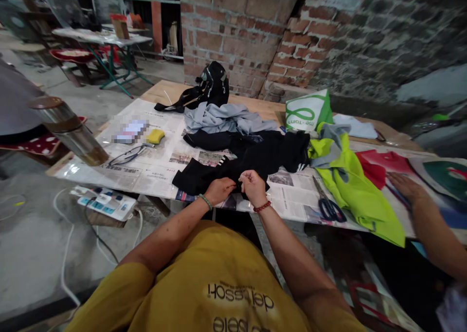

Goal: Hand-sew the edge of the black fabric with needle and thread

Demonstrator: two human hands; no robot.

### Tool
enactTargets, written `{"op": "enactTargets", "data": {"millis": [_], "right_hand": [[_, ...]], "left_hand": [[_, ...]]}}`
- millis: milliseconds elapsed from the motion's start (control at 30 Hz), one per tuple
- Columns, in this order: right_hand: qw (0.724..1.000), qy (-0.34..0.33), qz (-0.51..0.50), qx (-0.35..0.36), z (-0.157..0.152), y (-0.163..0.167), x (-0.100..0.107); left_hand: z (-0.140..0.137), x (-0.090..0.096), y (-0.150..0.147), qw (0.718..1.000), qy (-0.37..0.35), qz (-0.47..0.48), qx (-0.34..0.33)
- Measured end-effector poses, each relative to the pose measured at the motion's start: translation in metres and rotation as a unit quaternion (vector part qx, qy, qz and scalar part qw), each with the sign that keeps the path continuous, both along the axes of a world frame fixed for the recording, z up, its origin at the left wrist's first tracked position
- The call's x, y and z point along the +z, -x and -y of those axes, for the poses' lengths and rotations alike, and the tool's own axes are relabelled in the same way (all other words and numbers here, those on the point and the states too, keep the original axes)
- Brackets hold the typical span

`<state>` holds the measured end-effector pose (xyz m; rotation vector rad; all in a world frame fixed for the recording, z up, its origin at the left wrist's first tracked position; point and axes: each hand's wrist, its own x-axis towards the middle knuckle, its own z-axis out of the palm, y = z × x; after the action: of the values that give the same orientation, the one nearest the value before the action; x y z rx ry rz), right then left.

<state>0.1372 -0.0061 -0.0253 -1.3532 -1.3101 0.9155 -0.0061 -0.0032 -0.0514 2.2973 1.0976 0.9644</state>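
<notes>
A black garment with white stripes lies bunched on the newspaper-covered table. At its near edge my left hand grips the cloth with closed fingers. Just beside it, my right hand is closed in a pinch over the same garment. Whatever sits between those fingertips is too small to make out. Behind the black cloth lies a crumpled grey garment. Scissors with dark handles rest to the right of my right hand, close to a yellow-green and grey garment.
On the left stand a steel flask, glasses, a yellow pad and a phone. A power strip sits below the table edge. A black bag and a white-green bag are behind. Another person's hand touches red cloth at right.
</notes>
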Motion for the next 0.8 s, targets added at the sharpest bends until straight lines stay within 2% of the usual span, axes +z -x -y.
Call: {"op": "enactTargets", "data": {"millis": [100, 167, 333, 400, 500, 667, 800], "right_hand": [[0.997, -0.023, 0.066, 0.015, 0.003, 0.001, -0.004], [0.994, -0.048, 0.099, 0.021, 0.002, -0.001, 0.001], [0.997, -0.072, 0.024, -0.018, -0.008, -0.007, 0.033], [0.998, -0.050, -0.022, 0.000, -0.009, -0.008, 0.041], [0.993, 0.006, -0.116, 0.035, -0.004, -0.006, 0.041], [0.963, 0.085, -0.244, 0.079, 0.000, -0.008, 0.035], [0.941, 0.111, -0.307, 0.083, -0.006, -0.010, 0.035]], "left_hand": [[0.001, -0.001, 0.000, 1.000, -0.004, -0.022, -0.005], [0.001, -0.002, 0.000, 1.000, -0.001, -0.028, 0.002], [0.001, -0.002, -0.002, 0.999, 0.007, -0.051, 0.003], [0.000, -0.002, -0.002, 0.999, 0.009, -0.040, 0.001], [-0.001, -0.001, -0.001, 1.000, 0.013, -0.020, -0.003], [-0.002, 0.001, 0.001, 1.000, 0.022, 0.008, -0.009], [-0.001, 0.002, 0.001, 0.999, 0.028, 0.021, -0.003]]}}
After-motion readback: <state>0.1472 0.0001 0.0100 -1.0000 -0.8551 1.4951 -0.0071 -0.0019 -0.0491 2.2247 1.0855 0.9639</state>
